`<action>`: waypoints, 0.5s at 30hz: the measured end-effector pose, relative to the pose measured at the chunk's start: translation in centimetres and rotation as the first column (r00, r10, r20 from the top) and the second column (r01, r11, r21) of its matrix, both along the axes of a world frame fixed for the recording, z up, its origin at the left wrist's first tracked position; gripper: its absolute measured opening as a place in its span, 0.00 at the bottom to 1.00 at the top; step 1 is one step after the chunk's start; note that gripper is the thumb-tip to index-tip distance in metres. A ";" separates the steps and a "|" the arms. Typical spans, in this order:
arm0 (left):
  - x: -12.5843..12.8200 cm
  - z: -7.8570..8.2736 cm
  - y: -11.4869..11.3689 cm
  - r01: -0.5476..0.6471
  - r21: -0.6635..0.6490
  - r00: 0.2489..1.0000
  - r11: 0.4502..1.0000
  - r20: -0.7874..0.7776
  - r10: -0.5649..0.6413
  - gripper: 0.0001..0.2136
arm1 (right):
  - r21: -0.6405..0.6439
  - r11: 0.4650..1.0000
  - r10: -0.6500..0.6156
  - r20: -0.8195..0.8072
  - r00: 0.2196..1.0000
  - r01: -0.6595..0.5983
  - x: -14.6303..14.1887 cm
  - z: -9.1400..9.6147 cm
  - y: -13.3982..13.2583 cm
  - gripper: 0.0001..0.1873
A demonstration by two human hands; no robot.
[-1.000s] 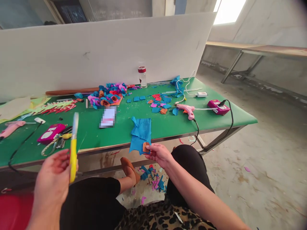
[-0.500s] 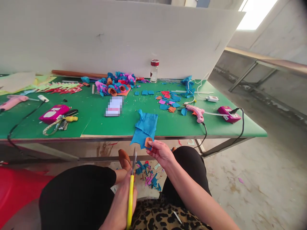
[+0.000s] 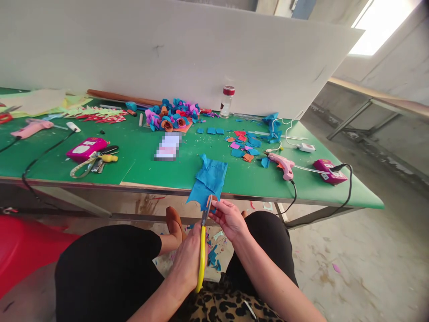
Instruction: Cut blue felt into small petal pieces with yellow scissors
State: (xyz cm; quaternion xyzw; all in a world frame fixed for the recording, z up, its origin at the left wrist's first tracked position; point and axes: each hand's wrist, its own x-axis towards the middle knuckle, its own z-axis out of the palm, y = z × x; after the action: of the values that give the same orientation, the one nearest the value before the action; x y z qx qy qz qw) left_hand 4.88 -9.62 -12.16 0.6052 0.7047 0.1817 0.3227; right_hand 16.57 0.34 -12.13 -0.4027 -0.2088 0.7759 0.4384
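This seems a craft workshop: a pink plastic glue gun (image 3: 284, 166) lies toward the green-topped table (image 3: 150, 174)'s right end, blue-purple-orange paper flowers (image 3: 171, 115) near its far edge, coloured paper scraps (image 3: 213, 258) on grey concrete floor (image 3: 348, 290).

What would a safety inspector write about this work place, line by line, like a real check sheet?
Surface: green table, top strewn with things.
Work things: yellow scissors; blue paper, small brown piece at its lower edge.
Clutter: paper flowers, scraps, two pink glue guns.
Hands: left hand grips the scissors; right hand pinches the brown piece with the paper.
Cables: black cables hang over the table's front edge.
Surroundings: white board behind; red object at left; floor scraps below.
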 end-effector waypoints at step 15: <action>0.0 -0.9 -0.2 -0.053 0.024 0.996 0.998 0.078 0.051 0.09 | 0.015 0.999 0.028 0.017 0.999 -0.029 0.5 0.0 0.1 0.16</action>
State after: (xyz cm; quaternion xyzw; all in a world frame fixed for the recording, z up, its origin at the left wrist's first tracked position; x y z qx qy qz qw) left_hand 4.91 -9.81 -13.04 0.5833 0.7047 0.2225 0.3372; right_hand 17.08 0.46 -12.11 -0.4026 -0.2240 0.7771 0.4287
